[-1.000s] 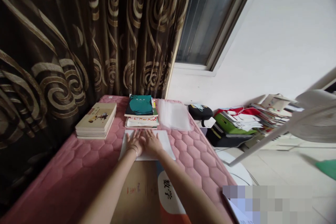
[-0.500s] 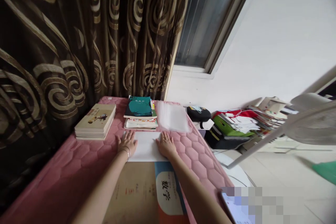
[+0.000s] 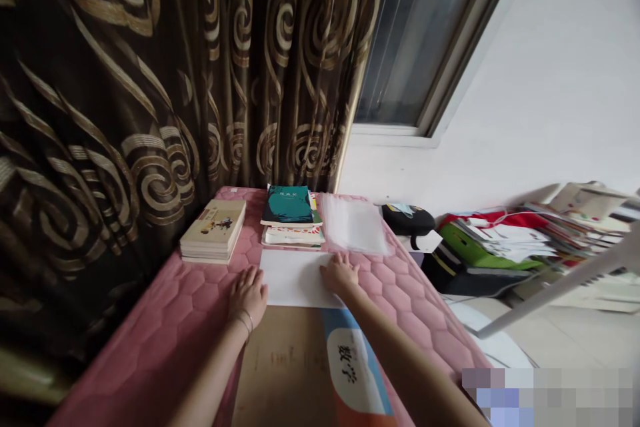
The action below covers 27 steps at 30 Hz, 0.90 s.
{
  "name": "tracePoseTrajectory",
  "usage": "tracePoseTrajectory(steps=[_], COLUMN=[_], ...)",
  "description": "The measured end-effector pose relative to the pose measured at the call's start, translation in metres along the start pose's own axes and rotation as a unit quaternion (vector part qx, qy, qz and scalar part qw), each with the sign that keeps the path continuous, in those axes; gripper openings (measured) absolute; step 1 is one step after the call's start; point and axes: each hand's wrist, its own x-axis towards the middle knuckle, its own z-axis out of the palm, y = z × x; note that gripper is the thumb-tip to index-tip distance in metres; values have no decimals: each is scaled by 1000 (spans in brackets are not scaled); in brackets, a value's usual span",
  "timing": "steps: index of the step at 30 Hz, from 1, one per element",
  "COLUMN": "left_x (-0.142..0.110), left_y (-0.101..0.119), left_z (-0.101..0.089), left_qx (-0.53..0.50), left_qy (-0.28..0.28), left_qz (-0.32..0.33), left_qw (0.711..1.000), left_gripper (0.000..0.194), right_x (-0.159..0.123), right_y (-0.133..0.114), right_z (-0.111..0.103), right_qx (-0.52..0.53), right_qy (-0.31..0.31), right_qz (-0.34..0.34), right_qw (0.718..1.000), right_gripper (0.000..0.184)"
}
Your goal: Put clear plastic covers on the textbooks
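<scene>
A white sheet lies flat on the pink quilted surface in front of me. Directly below it is a textbook cover, brown on the left, with a blue and orange strip bearing Chinese characters on the right. My left hand rests at the sheet's lower left edge, palm down and open, a thin bracelet round the wrist. At the sheet's right edge, my right hand lies with its fingers on the paper, slightly bent and apart. Neither hand grasps anything that I can see.
Beyond the sheet are a stack of beige books, a pile topped by a teal book, and clear plastic covers. A black case, piled papers and a white fan stand are at the right.
My left hand has slid back toward me, to the sheet's lower left edge. My right hand stays at the right edge, its fingers more bent. The whole view has shifted.
</scene>
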Motion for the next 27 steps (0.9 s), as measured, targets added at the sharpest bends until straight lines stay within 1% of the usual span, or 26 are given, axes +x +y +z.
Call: tracePoseTrajectory(steps=[2, 4, 8, 11, 13, 16, 19, 21, 23, 27], left_x=[-3, -3, -1, -1, -1, -2, -3, -3, -3, -2], left_y=[-2, -3, -4, -5, -5, -4, -3, -3, -3, -2], left_z=[4, 7, 11, 12, 12, 9, 6, 6, 6, 9], left_qx=[-6, -13, -26, -35, -40, -45, -48, -48, -49, -53], left_qy=[12, 19, 27, 24, 17, 10, 9, 9, 6, -1], left_qz=[-5, -11, 1, 5, 3, 3, 0, -2, -4, -12], left_qw=[1000, 1000, 999, 999, 999, 999, 999, 999, 999, 999], left_gripper=[49, 47, 46, 46, 45, 45, 44, 44, 44, 45], right_x=[-2, -2, 2, 14, 26, 45, 53, 50, 43, 29], right_y=[-22, -50, -106, -130, -138, -144, -147, -147, -144, -136], right_z=[-4, -4, 9, 20, 22, 21, 21, 21, 23, 24], right_qx=[11, 27, 54, 58, 58, 60, 64, 67, 68, 64], right_qy=[14, 20, 8, -5, -9, -14, -12, -9, -16, -60], right_qz=[-16, -47, -87, -87, -76, -54, -42, -47, -60, -96], right_qw=[1000, 998, 995, 994, 995, 997, 997, 997, 996, 991], right_gripper=[53, 51, 51, 58, 58, 57, 61, 59, 54, 46])
